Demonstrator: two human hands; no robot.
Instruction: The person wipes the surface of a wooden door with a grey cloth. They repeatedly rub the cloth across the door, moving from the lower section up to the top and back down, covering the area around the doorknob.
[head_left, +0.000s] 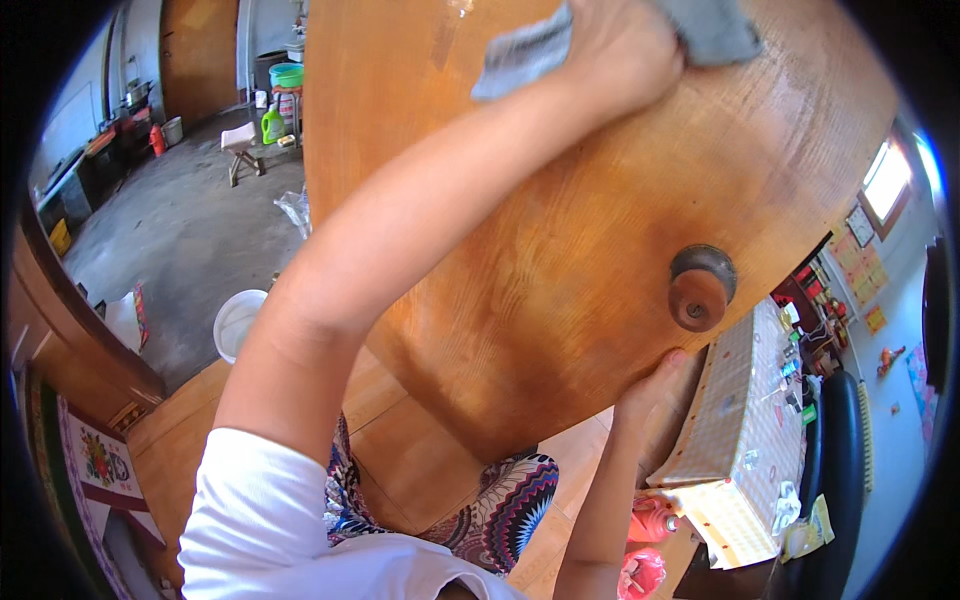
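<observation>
A wooden door [520, 290] with an orange-brown grain fills the middle of the view. High on it, my left hand [625, 55] is closed over a grey cloth [525, 50], pressing it to the surface; the cloth sticks out on both sides of the hand. A round brown knob [700, 290] on a dark base juts from the door at the right. Below that knob, my right hand [652, 388] grips the door's edge, its thumb showing and its other fingers mostly hidden.
A white bucket [238, 325] stands left of the door, near the doorway. Further back are a small stool [240, 142] and a green bottle [272, 125]. At right, a table with a checked cloth [735, 430] stands near a red thermos-like container [655, 518] and a pink bin [640, 575].
</observation>
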